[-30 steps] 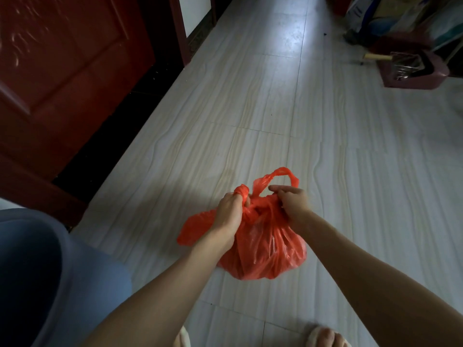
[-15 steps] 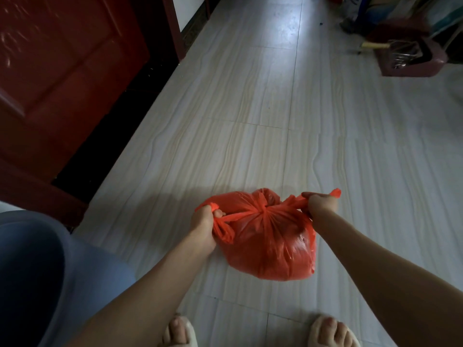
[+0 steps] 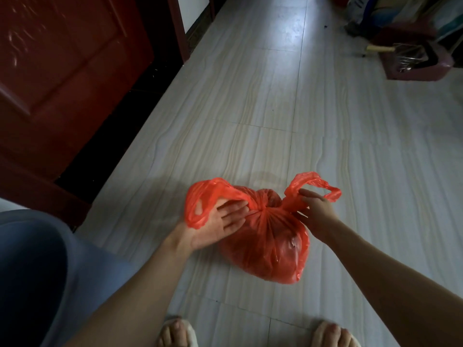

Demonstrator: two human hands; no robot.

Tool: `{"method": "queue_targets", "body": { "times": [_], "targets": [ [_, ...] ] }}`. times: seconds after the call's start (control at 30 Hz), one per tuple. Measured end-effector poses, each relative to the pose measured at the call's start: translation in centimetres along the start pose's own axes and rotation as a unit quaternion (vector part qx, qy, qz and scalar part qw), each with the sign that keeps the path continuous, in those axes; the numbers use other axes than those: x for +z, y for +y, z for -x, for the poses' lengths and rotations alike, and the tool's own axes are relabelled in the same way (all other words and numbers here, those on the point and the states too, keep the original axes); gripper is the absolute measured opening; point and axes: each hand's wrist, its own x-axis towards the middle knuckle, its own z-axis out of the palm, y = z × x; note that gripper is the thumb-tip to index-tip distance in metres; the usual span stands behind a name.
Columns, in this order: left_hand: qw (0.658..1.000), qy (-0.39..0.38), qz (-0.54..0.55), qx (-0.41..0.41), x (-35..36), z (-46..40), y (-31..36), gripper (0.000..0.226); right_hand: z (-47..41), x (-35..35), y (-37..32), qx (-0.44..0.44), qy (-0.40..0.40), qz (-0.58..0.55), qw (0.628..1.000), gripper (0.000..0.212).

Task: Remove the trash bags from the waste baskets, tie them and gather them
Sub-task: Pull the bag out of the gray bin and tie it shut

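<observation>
The red trash bag (image 3: 265, 246) sits on the tiled floor (image 3: 275, 108), full and rounded, its neck cinched into one knot (image 3: 263, 210) at the top. Two handle loops spring from that knot: the left loop (image 3: 200, 196) drapes over the left hand (image 3: 213, 226), and the right loop (image 3: 313, 184) stands up beyond the right hand (image 3: 315, 214).

The left hand lies against the bag's left shoulder, palm up and fingers spread straight, with the loop hanging loose over it and not gripped. The right hand is at the bag's right shoulder, its fingers bent toward the base of the right loop; whether they pinch the plastic or only touch it cannot be told, since the back of the hand hides the fingertips.

The step in hand looks like a second throw over the first knot. To do it well, each hand should take its loop close to the knot, cross the loops low over it, tuck one under the other and draw both outward evenly (a lopsided pull may tear plastic this thin). Keeping the bag resting on the floor spares the handles its weight.

Left of the bag, at the picture's near edge, rises the grey-blue rim of a waste basket (image 3: 82, 251). Beyond that stands a dark red door (image 3: 75, 71). Well beyond the bag to the right lies a maroon dustpan (image 3: 421, 63). Just behind the bag, two feet in slippers (image 3: 175, 334) show.
</observation>
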Motion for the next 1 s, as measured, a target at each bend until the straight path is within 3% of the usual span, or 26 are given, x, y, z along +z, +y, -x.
{"method": "queue_targets", "body": {
  "times": [0.07,0.1,0.17,0.23,0.27,0.3,0.37,0.4,0.47,0.6,0.7,0.73,0.8,0.87,0.9,0.97,1.0],
  "targets": [
    [0.998,0.056,0.018,0.030,1.0,-1.1,-1.1,0.041,0.1,0.2,-0.1,0.002,-0.021,-0.009,1.000,0.033],
    [0.994,0.091,-0.023,0.057,1.6,-1.6,-1.6,0.034,0.3,0.2,-0.1,0.000,-0.028,-0.008,1.000,0.029],
    [0.948,0.166,-0.233,0.142,2.9,-2.7,-2.2,0.022,0.2,0.1,0.0,-0.003,-0.035,-0.017,0.999,0.030],
    [0.818,0.222,-0.475,0.236,3.5,-3.4,-3.0,0.005,0.1,-0.1,0.0,0.001,-0.048,-0.030,0.998,0.030],
    [0.746,0.245,-0.550,0.284,3.8,-3.5,-3.3,0.010,0.1,-0.1,0.1,0.007,-0.057,-0.031,0.998,0.028],
    [0.699,0.266,-0.579,0.325,4.1,-3.6,-3.4,0.019,0.1,-0.1,0.0,0.014,-0.066,-0.032,0.997,0.027],
    [0.684,0.273,-0.553,0.389,4.9,-3.1,-3.5,0.021,0.2,0.1,0.0,0.027,-0.083,-0.031,0.996,0.028],
    [0.705,0.255,-0.531,0.396,5.5,-2.9,-3.5,0.019,0.2,0.1,-0.1,0.028,-0.090,-0.025,0.995,0.029],
    [0.743,0.232,-0.507,0.370,6.1,-2.7,-3.5,0.019,0.4,0.0,-0.2,0.033,-0.105,-0.010,0.994,0.030],
    [0.681,0.279,-0.616,0.280,5.9,-3.2,-3.4,0.033,0.6,0.3,-0.7,0.074,-0.125,-0.069,0.987,0.020],
    [0.664,0.246,-0.683,0.182,4.7,-3.5,-3.5,0.057,0.8,1.1,-1.4,0.079,-0.123,-0.112,0.983,0.022],
    [0.644,0.232,-0.710,0.163,4.2,-3.5,-3.7,0.069,0.9,1.4,-1.5,0.077,-0.135,-0.115,0.981,0.021],
    [0.565,0.211,-0.787,0.130,4.0,-3.9,-5.0,0.093,1.2,0.7,-1.9,0.068,-0.185,-0.092,0.976,0.016],
    [0.496,0.238,-0.827,0.116,3.8,-3.8,-5.9,0.105,1.9,0.9,-2.8,0.044,-0.259,-0.077,0.962,0.024],
    [0.474,0.266,-0.831,0.121,3.9,-3.8,-6.2,0.100,2.2,1.2,-3.4,0.041,-0.289,-0.109,0.950,0.029],
    [0.433,0.316,-0.826,0.174,3.9,-4.1,-6.1,0.064,2.2,2.0,-4.6,0.043,-0.294,-0.221,0.929,0.023],
    [0.435,0.314,-0.822,0.189,3.9,-4.2,-5.8,0.047,2.0,2.4,-5.0,0.031,-0.268,-0.243,0.932,0.022]
  ]
}}
